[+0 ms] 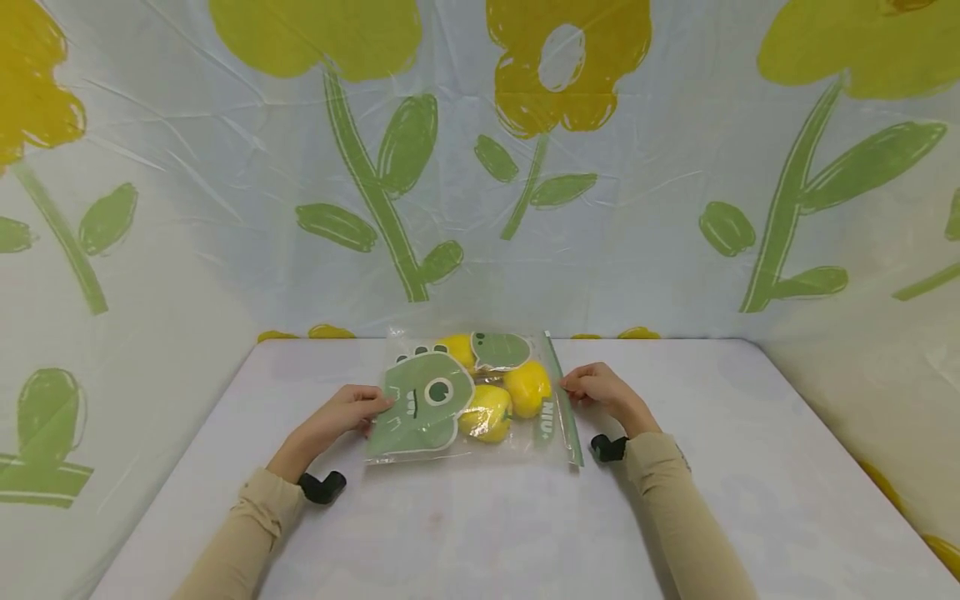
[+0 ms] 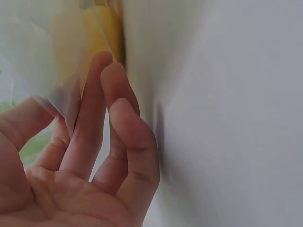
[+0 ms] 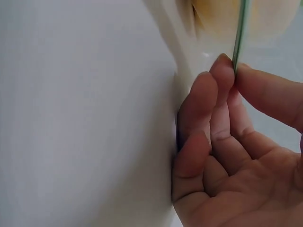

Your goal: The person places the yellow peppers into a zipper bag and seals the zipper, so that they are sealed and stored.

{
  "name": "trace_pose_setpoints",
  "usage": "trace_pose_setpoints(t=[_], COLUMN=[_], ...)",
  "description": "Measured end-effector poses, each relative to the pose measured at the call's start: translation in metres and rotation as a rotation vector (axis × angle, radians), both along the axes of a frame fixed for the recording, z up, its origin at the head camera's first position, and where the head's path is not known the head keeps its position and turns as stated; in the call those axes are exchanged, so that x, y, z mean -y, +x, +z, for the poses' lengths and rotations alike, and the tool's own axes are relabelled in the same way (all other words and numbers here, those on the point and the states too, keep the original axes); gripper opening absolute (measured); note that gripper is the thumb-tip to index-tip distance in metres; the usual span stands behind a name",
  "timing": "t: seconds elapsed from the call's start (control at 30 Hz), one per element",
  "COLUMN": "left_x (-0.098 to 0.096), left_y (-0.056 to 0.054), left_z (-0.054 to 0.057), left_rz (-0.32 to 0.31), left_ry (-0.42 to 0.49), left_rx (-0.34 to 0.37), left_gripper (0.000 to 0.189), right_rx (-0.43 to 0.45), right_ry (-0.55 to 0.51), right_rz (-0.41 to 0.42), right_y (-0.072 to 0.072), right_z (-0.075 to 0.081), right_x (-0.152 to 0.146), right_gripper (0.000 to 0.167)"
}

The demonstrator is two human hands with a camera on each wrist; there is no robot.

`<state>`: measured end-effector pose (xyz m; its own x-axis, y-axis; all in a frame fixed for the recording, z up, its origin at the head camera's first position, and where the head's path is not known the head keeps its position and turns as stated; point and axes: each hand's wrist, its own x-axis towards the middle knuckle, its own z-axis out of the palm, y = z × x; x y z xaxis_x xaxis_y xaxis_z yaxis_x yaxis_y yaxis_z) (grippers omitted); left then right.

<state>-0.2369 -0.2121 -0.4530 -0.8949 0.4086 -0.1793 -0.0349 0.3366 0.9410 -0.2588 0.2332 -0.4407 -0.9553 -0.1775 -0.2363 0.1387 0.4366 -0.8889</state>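
Observation:
A clear zip bag printed with green monster shapes lies across the far middle of the white table, its green zip edge toward the right. Several yellow bell peppers show through the plastic. My left hand pinches the bag's left end between thumb and fingers; in the left wrist view its other fingers curve beneath, close to the table. At the opposite end my right hand pinches the zip edge, seen as a thin green strip between thumb and index finger in the right wrist view.
The white table extends in front of the bag and to both sides. A cloth backdrop with yellow flowers and green leaves stands behind it and at the sides. Black wrist cameras sit at both cuffs.

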Motion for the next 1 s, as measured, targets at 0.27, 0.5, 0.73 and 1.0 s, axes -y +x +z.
trace_pose_setpoints(t=[0.27, 0.5, 0.73, 1.0], left_x=[-0.023, -0.019, -0.016, -0.016], left_y=[-0.007, -0.004, -0.001, 0.001], left_z=[-0.004, -0.008, -0.014, -0.013], left_rz=[0.010, 0.062, 0.082, 0.086], left_ry=[0.068, 0.093, 0.129, 0.139], left_rx=[0.009, 0.043, 0.110, 0.111], left_gripper=[0.024, 0.024, 0.017, 0.016], right_rx=[0.007, -0.006, 0.000, 0.005], right_ry=[-0.074, -0.052, -0.059, -0.056], right_rz=[-0.061, -0.077, -0.086, -0.084], right_y=[0.001, 0.010, 0.014, 0.013], right_z=[-0.001, 0.003, 0.003, 0.001], right_x=[-0.020, -0.015, -0.013, -0.012], right_gripper=[0.017, 0.019, 0.020, 0.017])
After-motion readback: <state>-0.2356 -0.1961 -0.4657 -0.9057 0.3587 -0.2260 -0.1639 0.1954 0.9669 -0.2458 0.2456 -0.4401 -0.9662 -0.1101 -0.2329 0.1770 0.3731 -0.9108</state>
